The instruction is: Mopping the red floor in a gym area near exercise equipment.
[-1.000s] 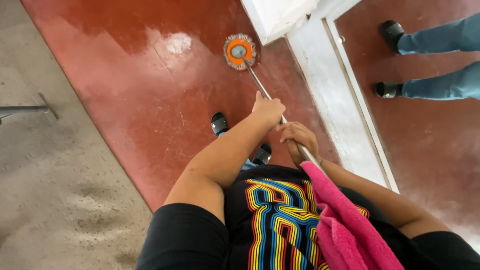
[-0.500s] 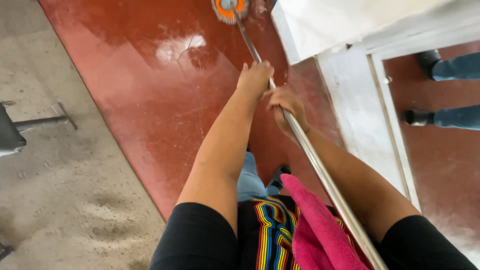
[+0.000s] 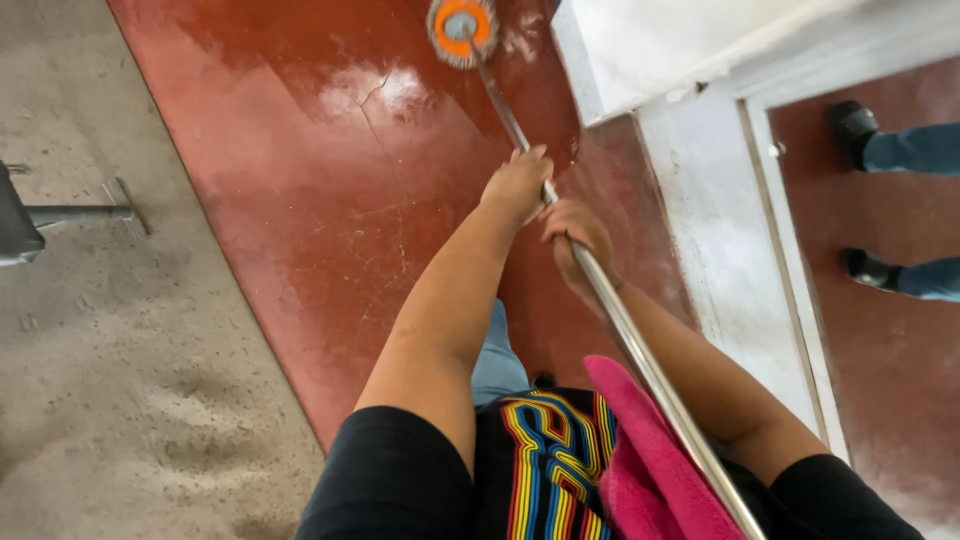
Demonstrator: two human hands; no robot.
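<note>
My left hand [image 3: 517, 184] and my right hand [image 3: 574, 232] both grip the metal pole of a mop [image 3: 620, 320], the left hand farther down the pole. The round mop head [image 3: 461, 29], orange with a grey fringe, rests on the wet red floor [image 3: 330, 180] at the top of the view. A pink towel [image 3: 640, 460] hangs over my right shoulder, beside the pole.
A white wall corner and door frame [image 3: 700, 200] stand to the right. Beyond it another person's legs in jeans and dark shoes [image 3: 880, 200] stand on the red floor. A grey rough floor [image 3: 120, 380] lies to the left, with a metal furniture leg [image 3: 80, 213].
The mop head was pushed away along the floor, then drew back a little. My arms stretched out forward with the pole. The view shifted toward the wall corner.
</note>
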